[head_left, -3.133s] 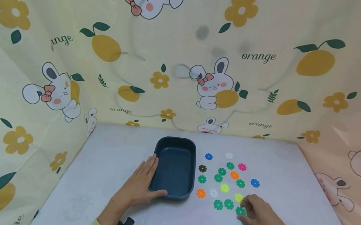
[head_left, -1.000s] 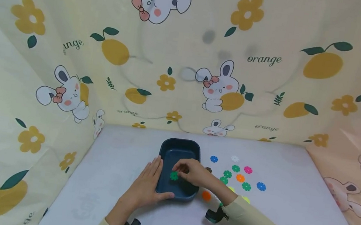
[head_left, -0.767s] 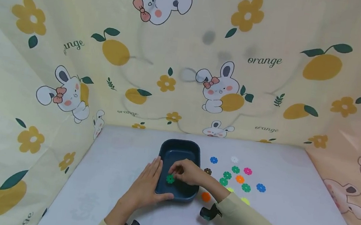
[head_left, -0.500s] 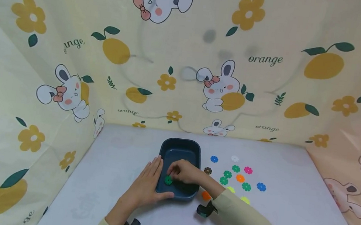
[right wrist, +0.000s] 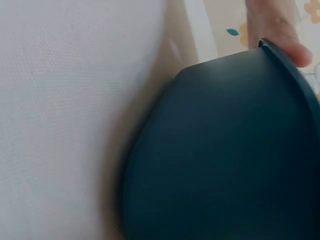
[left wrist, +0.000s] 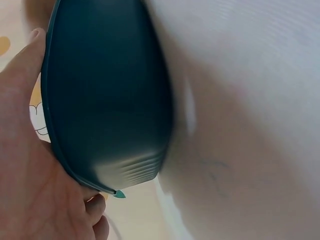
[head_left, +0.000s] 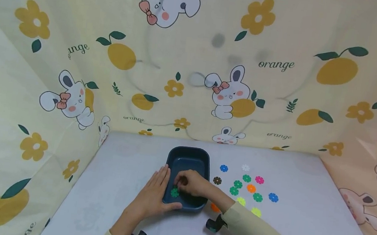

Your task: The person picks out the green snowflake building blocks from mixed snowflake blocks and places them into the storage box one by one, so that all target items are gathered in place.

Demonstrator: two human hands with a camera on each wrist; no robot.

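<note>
Dark blue and deep-walled, a tray [head_left: 188, 164] stands on a white table [head_left: 127, 165], with a green flower-shaped disc [head_left: 174, 192] inside it, toward the near left part of the floor. A person's left hand [head_left: 156, 189] lies with straight fingers along the tray's left side, thumb over the near rim, bracing rather than gripping. The right hand [head_left: 193, 184] is inside the tray, fingers bent down just above the disc; whether they pinch it or have let it go cannot be told, and the right wrist view shows only the tray's outer wall.

To the right lie loose discs, among them a brown disc [head_left: 217, 180], a pink disc [head_left: 259, 180], two blue ones, and an orange disc [head_left: 215, 207] partly hidden by the right forearm.

The likeliest trouble is at that arm: a low sweep back could let the sleeve [head_left: 252, 229] or the black wrist camera [head_left: 216, 224] drag the nearest discs out of place. Weight from the forearm on the right rim might shift or tip the tray if the left hand eases off. Flat against the floor, a thin disc could also prove awkward to pinch again.
</note>
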